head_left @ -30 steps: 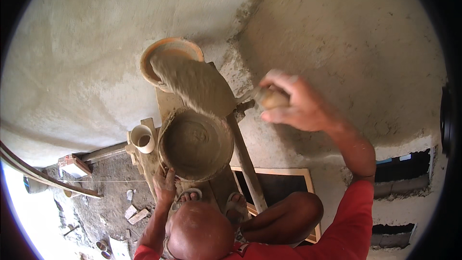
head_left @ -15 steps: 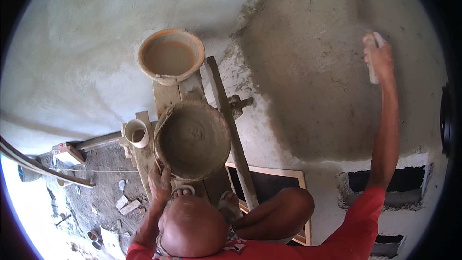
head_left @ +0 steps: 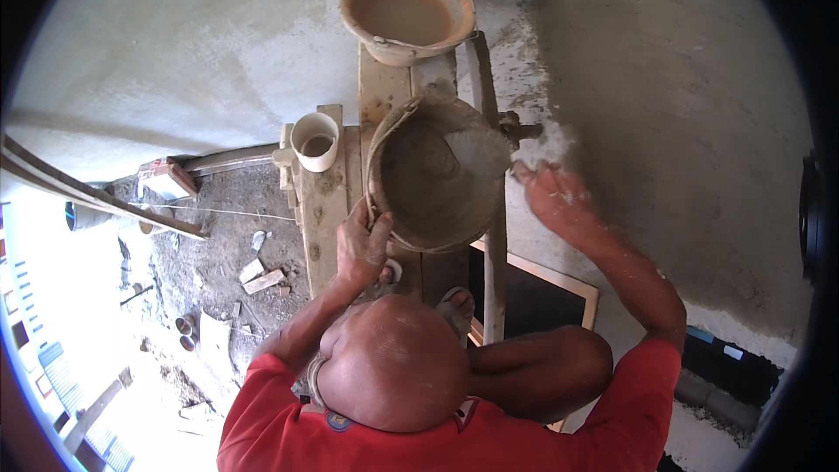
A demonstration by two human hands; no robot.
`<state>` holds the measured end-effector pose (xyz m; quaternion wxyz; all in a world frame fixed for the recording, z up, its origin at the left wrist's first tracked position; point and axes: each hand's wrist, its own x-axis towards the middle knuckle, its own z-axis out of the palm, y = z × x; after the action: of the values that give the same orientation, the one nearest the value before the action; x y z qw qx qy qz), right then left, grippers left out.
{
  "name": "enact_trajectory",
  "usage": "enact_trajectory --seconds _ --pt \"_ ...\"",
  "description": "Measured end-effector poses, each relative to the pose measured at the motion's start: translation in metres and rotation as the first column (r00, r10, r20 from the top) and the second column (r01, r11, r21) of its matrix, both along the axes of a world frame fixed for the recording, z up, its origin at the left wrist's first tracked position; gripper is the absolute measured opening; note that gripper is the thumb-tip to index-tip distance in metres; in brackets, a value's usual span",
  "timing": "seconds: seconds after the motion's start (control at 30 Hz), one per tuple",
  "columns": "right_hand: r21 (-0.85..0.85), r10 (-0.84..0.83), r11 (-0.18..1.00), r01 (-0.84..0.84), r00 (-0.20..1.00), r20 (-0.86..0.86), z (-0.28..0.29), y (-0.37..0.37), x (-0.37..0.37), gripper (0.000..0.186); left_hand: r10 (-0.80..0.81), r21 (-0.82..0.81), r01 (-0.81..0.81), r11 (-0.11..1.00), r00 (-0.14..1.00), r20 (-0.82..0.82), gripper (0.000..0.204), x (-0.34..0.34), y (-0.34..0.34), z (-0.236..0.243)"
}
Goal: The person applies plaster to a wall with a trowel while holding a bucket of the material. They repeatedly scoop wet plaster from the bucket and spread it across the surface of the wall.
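Observation:
My left hand [head_left: 363, 246] is closed on the near left edge of a mortar-caked bucket [head_left: 375, 177], which is tipped toward me and holds a little grey mortar. In my right hand [head_left: 557, 198] is a trowel; its pale, mortar-smeared blade [head_left: 480, 154] reaches over the bucket's right rim into its mouth. The fingers are closed, and the trowel's handle is mostly hidden by them.
Planks [head_left: 382, 92] carry the bucket, a basin of cloudy water [head_left: 351, 9] and a white cup [head_left: 314, 142]. An upright wooden post [head_left: 495, 288] stands at their right. Beyond is a wall with darker plaster [head_left: 664, 122]. Rubble [head_left: 262, 280] lies on the ground at left.
My right hand has come down from the wall with the trowel, to the bucket. My left hand stays at the bucket, and the view has shifted.

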<state>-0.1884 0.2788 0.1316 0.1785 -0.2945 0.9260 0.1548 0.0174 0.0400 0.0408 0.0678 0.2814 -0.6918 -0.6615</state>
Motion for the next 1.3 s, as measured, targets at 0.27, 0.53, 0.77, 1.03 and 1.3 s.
enact_trajectory --seconds 0.27,0.53,0.77,1.03,1.3 --pt "-0.382 0.106 0.922 0.064 0.908 0.406 -0.037 -0.012 0.039 0.042 0.005 -0.022 -0.006 1.0 0.999 -0.038 0.022 0.011 -0.007 -0.008" --pt "-0.479 0.086 0.876 0.063 0.956 0.282 -0.024 0.003 0.029 0.038 -0.014 -0.056 0.011 0.998 0.998 -0.067 0.024 0.012 -0.017 -0.039" --pt "-0.626 0.115 0.78 0.014 0.979 0.166 0.127 -0.037 -0.006 0.048 0.026 0.039 -0.02 0.999 0.989 -0.143 0.022 0.015 -0.022 -0.021" --pt "-0.795 0.108 0.528 0.297 0.905 0.411 0.293 -0.051 -0.041 0.056 0.037 0.076 -0.029 0.997 0.993 -0.112 0.024 0.018 -0.023 -0.004" --pt "-0.845 -0.8 0.475 0.245 0.52 -0.299 0.325 0.09 -0.199 0.045 -0.041 0.109 0.051 0.993 0.994 -0.098 0.025 0.007 -0.015 -0.016"
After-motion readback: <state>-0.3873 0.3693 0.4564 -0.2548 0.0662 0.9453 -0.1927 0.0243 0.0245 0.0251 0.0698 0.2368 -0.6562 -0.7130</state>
